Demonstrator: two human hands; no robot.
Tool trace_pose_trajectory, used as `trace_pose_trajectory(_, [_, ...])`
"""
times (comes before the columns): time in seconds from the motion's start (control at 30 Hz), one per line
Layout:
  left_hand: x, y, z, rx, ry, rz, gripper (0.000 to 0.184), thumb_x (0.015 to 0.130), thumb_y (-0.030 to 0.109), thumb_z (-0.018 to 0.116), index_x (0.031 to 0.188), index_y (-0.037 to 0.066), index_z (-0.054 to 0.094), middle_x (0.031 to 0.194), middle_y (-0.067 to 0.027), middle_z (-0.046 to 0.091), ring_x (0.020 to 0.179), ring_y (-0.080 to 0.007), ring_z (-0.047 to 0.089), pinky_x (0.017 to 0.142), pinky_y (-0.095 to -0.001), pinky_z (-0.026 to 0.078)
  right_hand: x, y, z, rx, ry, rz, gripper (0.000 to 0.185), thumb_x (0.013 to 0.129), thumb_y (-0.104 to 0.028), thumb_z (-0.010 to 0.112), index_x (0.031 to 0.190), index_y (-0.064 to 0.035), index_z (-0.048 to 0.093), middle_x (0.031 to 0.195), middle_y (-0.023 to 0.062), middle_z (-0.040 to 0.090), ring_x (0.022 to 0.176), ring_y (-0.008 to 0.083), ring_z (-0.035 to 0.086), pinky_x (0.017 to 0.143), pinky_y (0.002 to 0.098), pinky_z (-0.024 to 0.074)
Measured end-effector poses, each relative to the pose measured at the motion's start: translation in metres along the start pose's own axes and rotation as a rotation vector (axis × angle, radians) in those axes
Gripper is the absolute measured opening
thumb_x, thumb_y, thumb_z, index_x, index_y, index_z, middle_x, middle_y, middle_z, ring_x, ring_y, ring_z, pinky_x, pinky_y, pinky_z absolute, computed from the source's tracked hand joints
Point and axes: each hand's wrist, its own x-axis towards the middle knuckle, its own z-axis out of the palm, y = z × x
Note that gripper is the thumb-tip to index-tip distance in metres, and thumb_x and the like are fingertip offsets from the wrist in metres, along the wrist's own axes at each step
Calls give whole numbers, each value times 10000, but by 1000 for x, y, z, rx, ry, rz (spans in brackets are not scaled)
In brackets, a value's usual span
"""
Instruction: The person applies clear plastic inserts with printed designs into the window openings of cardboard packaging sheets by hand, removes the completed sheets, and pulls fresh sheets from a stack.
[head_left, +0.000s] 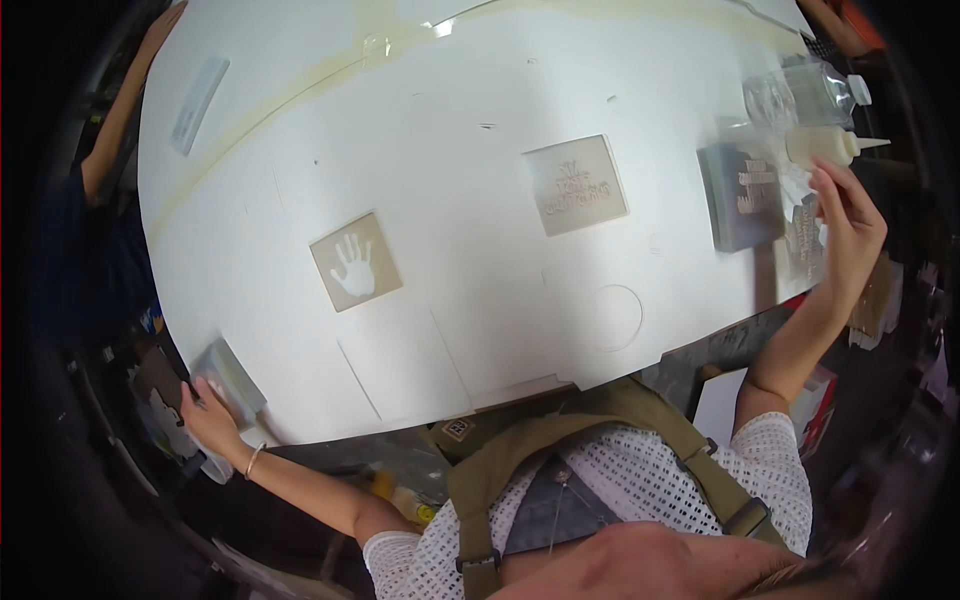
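Note:
My right hand [850, 210] is at the table's right edge, its fingertips pinched against a pale squeeze bottle [818, 146] with a pointed nozzle. The bottle lies tilted, nozzle toward the right. My left hand [212, 420] rests at the lower left edge, fingers apart and touching a stack of clear square plates [232, 372]. Between the hands lie two square plates: one with a white handprint [354, 266], the other with raised lettering [582, 190].
A dark stack of lettered plates [742, 195] sits near my right hand. Behind it lies a clear bottle with a white cap [812, 92]. A clear strip [200, 105] is at the far left of the white table [450, 180]. Other people's arms [122, 110] reach in at the far corners.

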Motion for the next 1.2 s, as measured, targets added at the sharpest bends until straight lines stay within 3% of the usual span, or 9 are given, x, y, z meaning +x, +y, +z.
trace_pose_trajectory(0.07, [-1, -1, 9, -50, -52, -30, 478, 913, 397, 506, 1194, 16, 570, 1153, -211, 577, 1055, -362, 546, 910, -406, 413, -11, -19, 29, 165, -141, 144, 122, 833, -66, 637, 919, 7, 685, 707, 9, 598, 566, 36, 451, 509, 166, 334])
trace_pose_trajectory(0.13, [-5, 14, 10, -80, 4, -158, 512, 913, 413, 502, 1197, -9, 558, 1158, -226, 572, 1052, -355, 550, 897, -391, 422, -15, -20, 61, 272, -448, 223, 110, 824, -65, 646, 900, 4, 684, 692, -5, 595, 545, 26, 446, 488, 161, 330])
trace_pose_trajectory(0.2, [-6, 23, 6, -162, 23, -200, 542, 908, 429, 506, 1199, -26, 548, 1135, -232, 577, 1028, -350, 554, 885, -386, 427, -24, -20, 91, 397, -587, 265, 97, 821, -65, 649, 886, -2, 684, 667, -19, 588, 532, 20, 440, 477, 160, 325])
trace_pose_trajectory(0.3, [-8, 16, 5, -8, 56, -227, 549, 904, 434, 511, 1186, -35, 558, 1073, -227, 596, 970, -347, 570, 849, -387, 444, -29, -10, 111, 368, -673, 285, 101, 825, -66, 650, 893, 0, 685, 653, -22, 588, 535, 16, 437, 475, 163, 326])
trace_pose_trajectory(0.4, [-4, 0, 10, 34, 13, -159, 524, 899, 425, 529, 1152, -31, 587, 1008, -211, 608, 912, -340, 580, 810, -398, 457, -32, -3, 116, 377, -694, 313, 99, 826, -59, 652, 894, 5, 684, 650, -23, 592, 541, 14, 439, 479, 160, 325])
trace_pose_trajectory(0.5, [-3, 3, 13, -147, -16, -193, 482, 897, 406, 542, 1110, -20, 618, 980, -199, 612, 878, -329, 593, 777, -392, 470, -35, 3, 119, 395, -683, 327, 101, 826, -55, 654, 900, 7, 685, 655, -26, 593, 547, 11, 438, 483, 157, 323])
trace_pose_trajectory(0.77, [-10, 19, 10, -52, 197, -219, 386, 865, 376, 606, 1054, 44, 658, 965, -140, 619, 836, -253, 613, 744, -366, 481, -37, 1, 122, 347, -661, 306, 101, 825, -57, 659, 905, -4, 690, 667, -34, 602, 542, 4, 435, 479, 158, 319])
trace_pose_trajectory(1.13, [-13, 28, -2, -67, 365, -195, 251, 837, 252, 657, 1030, 92, 672, 945, -97, 620, 741, -219, 601, 667, -337, 486, -40, 4, 123, 291, -640, 248, 85, 812, -21, 653, 887, -9, 693, 675, -40, 589, 552, 10, 415, 487, 171, 296])
trace_pose_trajectory(1.2, [-13, 24, -1, -67, 377, -201, 237, 834, 240, 661, 1021, 96, 677, 928, -91, 631, 726, -213, 603, 651, -332, 487, -39, 6, 124, 294, -612, 78, 84, 796, -2, 657, 873, -1, 691, 720, -22, 574, 572, 21, 403, 511, 177, 300])
